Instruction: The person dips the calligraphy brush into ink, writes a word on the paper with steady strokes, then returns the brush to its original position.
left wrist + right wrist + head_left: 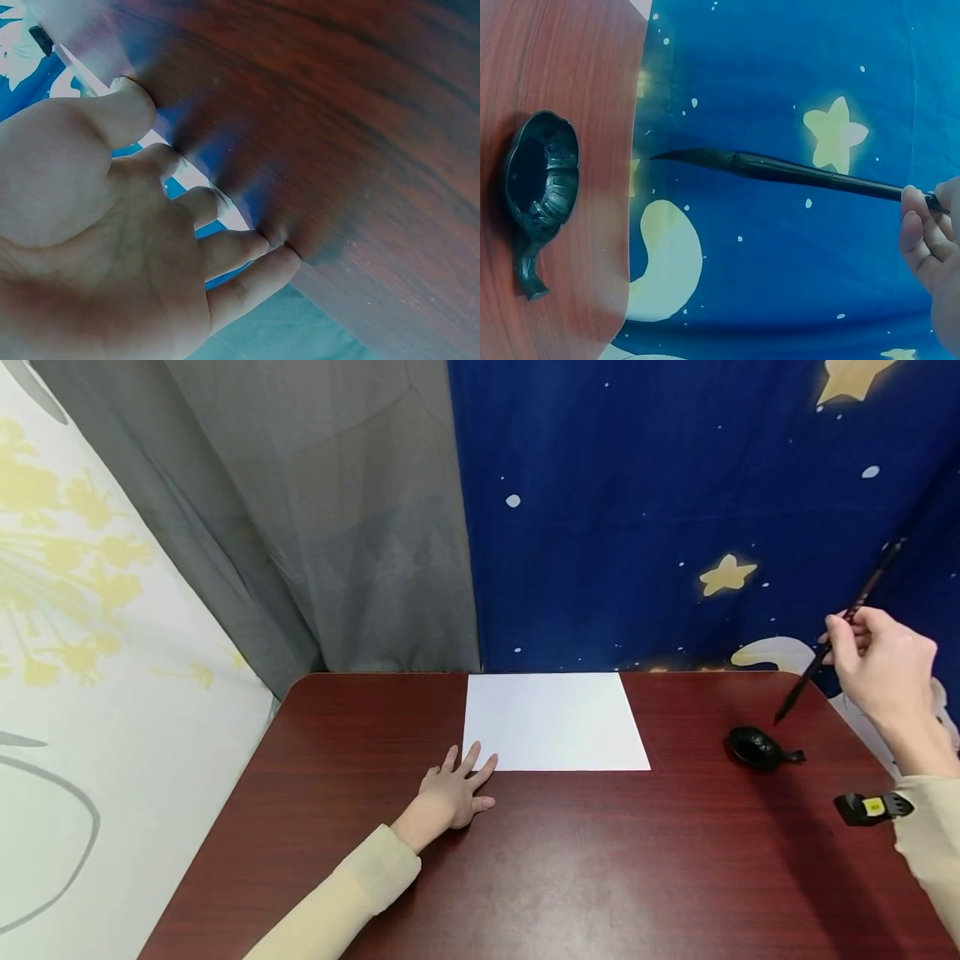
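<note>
I'm pinching calligraphy brush [780, 167] with right fingers [913, 231] | I'm resting left fingers [486, 769], spread, at paper's [555, 722] corner | risk: overloaded brush could be dripping onto bench [570, 860] below

Home-like room: starry blue curtain [630, 527], wood-grain table [570, 852].

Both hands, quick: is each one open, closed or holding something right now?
Left hand: open, spread at the near left corner of the white paper.
Right hand: closed, holding the black brush.

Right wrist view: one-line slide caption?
Right hand holding a dark brush in the air, its tip apart from the black dish on the reddish-brown table.
</note>
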Action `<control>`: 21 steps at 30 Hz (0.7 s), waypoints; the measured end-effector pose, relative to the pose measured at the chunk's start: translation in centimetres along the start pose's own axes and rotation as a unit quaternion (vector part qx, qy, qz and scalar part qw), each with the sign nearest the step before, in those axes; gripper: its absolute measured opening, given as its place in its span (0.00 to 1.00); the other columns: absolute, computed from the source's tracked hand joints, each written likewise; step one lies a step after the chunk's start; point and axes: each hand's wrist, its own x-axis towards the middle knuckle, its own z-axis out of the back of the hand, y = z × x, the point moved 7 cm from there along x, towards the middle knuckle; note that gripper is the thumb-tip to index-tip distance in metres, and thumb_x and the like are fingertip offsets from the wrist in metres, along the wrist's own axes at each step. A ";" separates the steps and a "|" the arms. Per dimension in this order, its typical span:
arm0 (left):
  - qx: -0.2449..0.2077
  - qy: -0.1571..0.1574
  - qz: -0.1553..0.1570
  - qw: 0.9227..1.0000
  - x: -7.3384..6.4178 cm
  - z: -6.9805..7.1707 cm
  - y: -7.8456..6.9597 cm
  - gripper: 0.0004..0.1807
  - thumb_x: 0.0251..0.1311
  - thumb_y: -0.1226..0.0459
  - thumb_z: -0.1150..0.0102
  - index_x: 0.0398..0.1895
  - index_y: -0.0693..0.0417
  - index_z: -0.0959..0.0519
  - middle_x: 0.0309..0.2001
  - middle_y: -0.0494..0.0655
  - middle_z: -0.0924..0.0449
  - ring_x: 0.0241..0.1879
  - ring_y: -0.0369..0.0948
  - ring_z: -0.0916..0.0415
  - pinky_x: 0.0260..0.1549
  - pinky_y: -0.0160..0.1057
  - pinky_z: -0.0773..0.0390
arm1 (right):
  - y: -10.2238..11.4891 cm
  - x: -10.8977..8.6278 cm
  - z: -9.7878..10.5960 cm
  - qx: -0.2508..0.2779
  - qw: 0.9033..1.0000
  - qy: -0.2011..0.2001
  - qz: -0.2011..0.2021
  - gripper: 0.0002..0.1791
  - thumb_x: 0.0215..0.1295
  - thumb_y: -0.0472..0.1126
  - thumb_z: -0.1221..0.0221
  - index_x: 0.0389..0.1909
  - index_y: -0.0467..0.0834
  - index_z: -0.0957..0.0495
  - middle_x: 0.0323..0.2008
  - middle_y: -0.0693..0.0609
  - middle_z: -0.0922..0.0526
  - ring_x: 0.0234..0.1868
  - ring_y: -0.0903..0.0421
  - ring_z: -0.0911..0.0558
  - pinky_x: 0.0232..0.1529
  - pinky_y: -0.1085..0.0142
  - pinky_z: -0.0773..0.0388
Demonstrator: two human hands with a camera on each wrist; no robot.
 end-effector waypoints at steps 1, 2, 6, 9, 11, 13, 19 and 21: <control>0.000 0.000 -0.001 1.000 0.0 0.0 0.0 0.37 0.75 0.41 0.61 0.83 0.33 0.54 0.82 0.42 0.63 0.79 0.51 0.60 0.70 0.52 0.40 | 0.0 -0.1 0.0 0.003 1.000 0.002 -0.002 0.16 0.75 0.36 0.47 0.40 0.23 0.23 0.31 0.26 0.17 0.27 0.97 0.46 0.27 0.90 0.49; 0.001 -0.001 -0.001 1.000 0.0 0.0 0.0 0.37 0.75 0.41 0.61 0.83 0.33 0.54 0.82 0.42 0.62 0.79 0.51 0.60 0.70 0.52 0.40 | 0.0 -0.2 0.0 0.007 1.000 0.003 -0.001 0.16 0.75 0.36 0.47 0.41 0.23 0.23 0.31 0.27 0.17 0.26 0.97 0.45 0.27 0.90 0.48; 0.002 -0.002 -0.002 1.000 0.1 -0.1 0.0 0.37 0.75 0.41 0.61 0.83 0.33 0.54 0.82 0.42 0.62 0.79 0.51 0.60 0.69 0.52 0.39 | -0.1 -0.7 -0.1 0.019 1.000 0.002 0.000 0.17 0.75 0.38 0.47 0.42 0.23 0.22 0.28 0.28 0.17 0.25 0.96 0.43 0.27 0.89 0.46; 0.003 -0.002 -0.002 1.000 0.0 -0.1 0.0 0.37 0.75 0.41 0.62 0.83 0.33 0.54 0.82 0.42 0.62 0.79 0.51 0.60 0.69 0.52 0.39 | -0.3 -1.2 -0.1 0.021 1.000 0.006 -0.007 0.17 0.75 0.38 0.47 0.42 0.24 0.22 0.27 0.28 0.17 0.25 0.96 0.43 0.25 0.89 0.46; 0.002 -0.002 -0.001 1.000 0.0 -0.1 0.1 0.37 0.75 0.41 0.62 0.83 0.33 0.54 0.82 0.42 0.63 0.80 0.50 0.61 0.69 0.52 0.39 | -0.5 -1.5 -0.3 0.025 1.000 0.008 -0.013 0.17 0.76 0.38 0.46 0.42 0.24 0.22 0.23 0.35 0.16 0.24 0.95 0.42 0.24 0.88 0.45; -0.001 -0.001 -0.001 1.000 0.0 -0.2 0.1 0.37 0.75 0.41 0.62 0.83 0.33 0.54 0.82 0.42 0.63 0.80 0.50 0.61 0.70 0.52 0.40 | -0.7 -1.8 -0.5 0.034 0.999 0.006 -0.019 0.17 0.75 0.39 0.45 0.41 0.25 0.21 0.18 0.55 0.17 0.23 0.95 0.41 0.25 0.86 0.46; -0.012 -0.006 -0.005 1.000 -0.1 -0.2 0.1 0.36 0.75 0.41 0.61 0.83 0.34 0.53 0.82 0.42 0.62 0.80 0.50 0.61 0.70 0.53 0.40 | -1.5 -2.7 -0.8 0.060 0.998 -0.004 -0.022 0.15 0.73 0.40 0.42 0.38 0.29 0.19 0.21 0.94 0.36 0.22 0.94 0.38 0.24 0.83 0.46; -0.012 -0.007 -0.006 1.000 0.0 -0.2 0.1 0.36 0.75 0.41 0.61 0.83 0.34 0.53 0.82 0.42 0.62 0.80 0.50 0.61 0.70 0.53 0.40 | -1.7 -2.9 -0.9 0.060 0.998 -0.004 -0.022 0.14 0.73 0.40 0.42 0.37 0.29 0.19 0.21 0.94 0.36 0.22 0.94 0.38 0.24 0.82 0.47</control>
